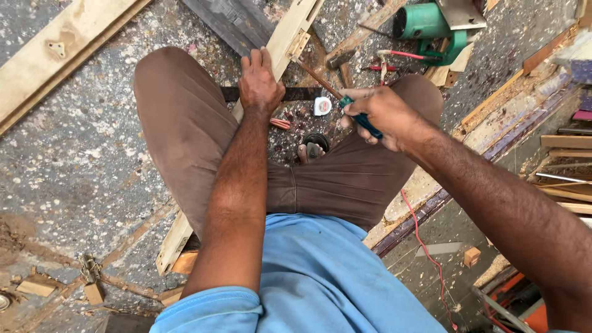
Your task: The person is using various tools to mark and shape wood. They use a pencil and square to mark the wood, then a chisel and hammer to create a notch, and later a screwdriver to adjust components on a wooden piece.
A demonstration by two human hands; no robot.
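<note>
I look down at my brown trousers and blue shirt while I squat over a long pale wooden strip (285,43) on the floor. My left hand (259,83) presses flat on that strip just below a small metal hinge (298,44). My right hand (382,114) grips the blue-green handle of a screwdriver (320,81). Its shaft slants up and left, with the tip at the hinge. A small white tape measure (322,106) lies on the floor between my hands.
A green power tool (431,28) with a red cord lies at the top right beside a hammer (345,55). Wooden planks (61,49) lie at the top left, timber offcuts (561,172) at the right. Sawdust covers the speckled floor. A red wire (425,246) trails at the lower right.
</note>
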